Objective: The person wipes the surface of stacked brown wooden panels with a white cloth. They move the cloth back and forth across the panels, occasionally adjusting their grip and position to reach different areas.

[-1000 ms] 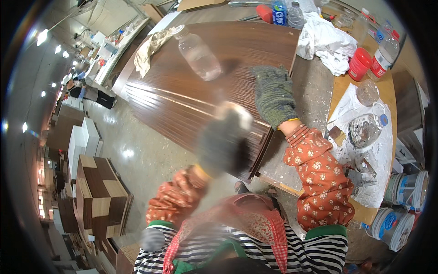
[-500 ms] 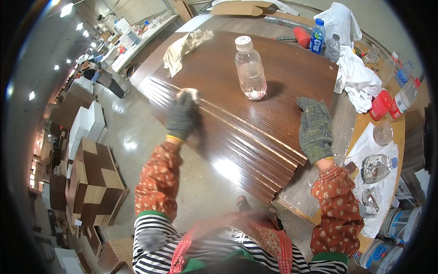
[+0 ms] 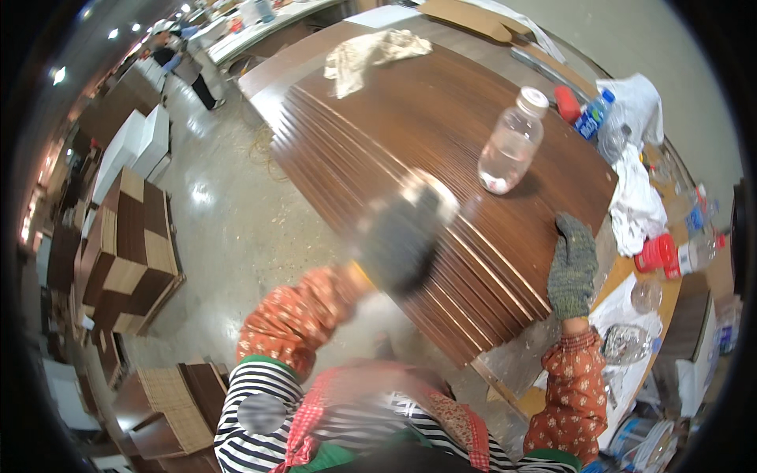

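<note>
A stack of dark brown wood-grain panels lies in front of me, its layered edges facing me. My left hand, in a dark grey knit glove and smeared by motion, is closed on a pale cloth pad at the top panel's near edge. My right hand, gloved in the same grey knit, lies on the stack's right end with its fingers extended and holds nothing. Between them, farther back, a clear bottle with a white cap and some liquid stands on the top panel. A crumpled cream cloth lies at its far left.
On the right, a side bench carries plastic bottles, a red container and white rags. Patterned brown stacks stand on the floor at left. Another person stands at far left, near a long white table.
My left hand has slid right along the panel's near edge with the pale pad. My right hand stays at the panel's right end. The whole view has shifted as my head turned.
</note>
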